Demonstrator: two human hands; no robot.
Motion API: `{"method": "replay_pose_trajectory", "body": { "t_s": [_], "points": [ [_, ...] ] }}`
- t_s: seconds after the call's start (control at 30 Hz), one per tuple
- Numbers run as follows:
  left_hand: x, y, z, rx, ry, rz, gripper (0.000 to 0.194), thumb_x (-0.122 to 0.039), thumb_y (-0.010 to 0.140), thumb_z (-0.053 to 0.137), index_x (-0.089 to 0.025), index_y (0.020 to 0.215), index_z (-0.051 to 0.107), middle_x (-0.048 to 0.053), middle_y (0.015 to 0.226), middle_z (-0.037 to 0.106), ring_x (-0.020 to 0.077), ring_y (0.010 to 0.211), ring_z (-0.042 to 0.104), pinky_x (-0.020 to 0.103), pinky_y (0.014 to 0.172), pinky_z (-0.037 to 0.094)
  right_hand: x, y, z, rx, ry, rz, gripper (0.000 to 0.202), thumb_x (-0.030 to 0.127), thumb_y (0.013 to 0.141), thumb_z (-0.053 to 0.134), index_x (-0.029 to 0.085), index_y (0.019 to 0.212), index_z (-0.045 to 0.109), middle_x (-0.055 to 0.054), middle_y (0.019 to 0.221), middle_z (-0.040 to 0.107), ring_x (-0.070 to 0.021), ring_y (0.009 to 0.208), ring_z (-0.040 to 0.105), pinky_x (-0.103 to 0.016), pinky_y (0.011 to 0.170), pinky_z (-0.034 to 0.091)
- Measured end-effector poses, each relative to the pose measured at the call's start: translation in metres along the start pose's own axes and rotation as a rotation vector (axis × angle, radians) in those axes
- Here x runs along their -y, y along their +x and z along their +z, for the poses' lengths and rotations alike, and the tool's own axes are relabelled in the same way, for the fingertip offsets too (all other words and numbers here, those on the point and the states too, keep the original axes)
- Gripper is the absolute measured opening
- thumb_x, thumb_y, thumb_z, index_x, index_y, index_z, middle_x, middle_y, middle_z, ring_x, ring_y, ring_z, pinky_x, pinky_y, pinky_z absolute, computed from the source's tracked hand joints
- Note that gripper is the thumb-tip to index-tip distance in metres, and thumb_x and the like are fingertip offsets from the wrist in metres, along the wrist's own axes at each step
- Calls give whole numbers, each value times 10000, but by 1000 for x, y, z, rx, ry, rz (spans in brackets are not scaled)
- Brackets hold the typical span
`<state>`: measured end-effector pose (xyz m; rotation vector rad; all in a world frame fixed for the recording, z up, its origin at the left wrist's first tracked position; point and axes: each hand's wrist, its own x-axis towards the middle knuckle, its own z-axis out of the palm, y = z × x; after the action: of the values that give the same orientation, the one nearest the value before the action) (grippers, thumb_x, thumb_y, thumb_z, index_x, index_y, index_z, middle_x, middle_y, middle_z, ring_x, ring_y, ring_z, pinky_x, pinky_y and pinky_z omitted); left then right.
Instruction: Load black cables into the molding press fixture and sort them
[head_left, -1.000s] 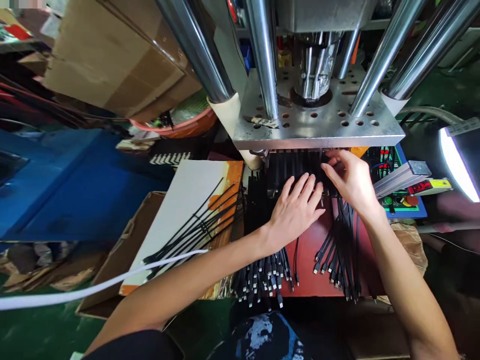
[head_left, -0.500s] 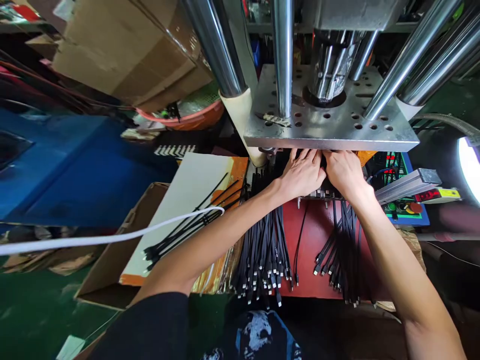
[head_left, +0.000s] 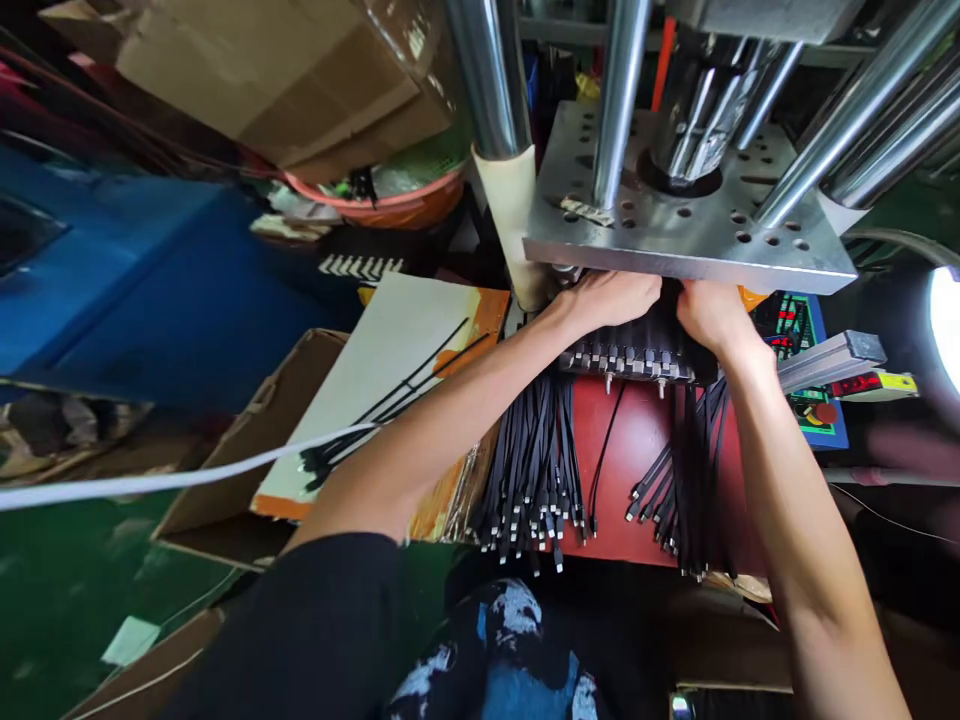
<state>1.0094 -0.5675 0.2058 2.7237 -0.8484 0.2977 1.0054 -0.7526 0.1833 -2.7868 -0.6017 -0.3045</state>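
Both my hands reach in under the steel press plate [head_left: 690,245], above a dark mould block [head_left: 637,340] with a row of small metal connectors [head_left: 630,360] along its front edge. My left hand [head_left: 619,297] is over the block's left side, its fingers hidden by the plate. On the right, my right hand [head_left: 711,310] is bent at the wrist, its fingers also out of sight. What either hand holds cannot be seen. A thick bundle of black cables with metal plugs [head_left: 529,470] hangs left of the block, and a smaller cable bundle [head_left: 686,490] lies below my right hand.
Steel guide columns [head_left: 622,110] rise above the plate. A white board [head_left: 382,350] with black cables stands left of the red bench [head_left: 600,440], near an open cardboard box [head_left: 292,390]. A control panel [head_left: 821,390], metal bar [head_left: 832,360] and bright lamp [head_left: 946,320] are at right.
My hands have gone farther in under the plate, and a small gap has opened between them. More of the block's front row of connectors now shows. The view has shifted slightly.
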Motion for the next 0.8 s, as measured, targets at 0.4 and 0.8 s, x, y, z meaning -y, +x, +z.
{"method": "replay_pose_trajectory", "body": {
  "t_s": [0.4, 0.8],
  "points": [
    [-46, -225, 1, 427, -35, -567, 269, -329, 1066, 583, -182, 864, 684, 106, 840, 752, 273, 778, 731, 347, 653, 456, 49, -271, 41, 34, 109, 523, 500, 677, 1076, 363, 257, 887, 558, -107, 902, 628, -327, 880, 615, -460, 786, 471],
    [-55, -231, -22, 328, -1141, -687, 377, -488, 999, 618, -218, 739, 571, -59, 606, 555, 128, 538, 591, 244, 538, 411, 57, -257, 13, 73, 233, 630, 418, 611, 1038, 492, 241, 876, 599, -73, 823, 648, -254, 674, 570, -393, 640, 424]
  ]
}}
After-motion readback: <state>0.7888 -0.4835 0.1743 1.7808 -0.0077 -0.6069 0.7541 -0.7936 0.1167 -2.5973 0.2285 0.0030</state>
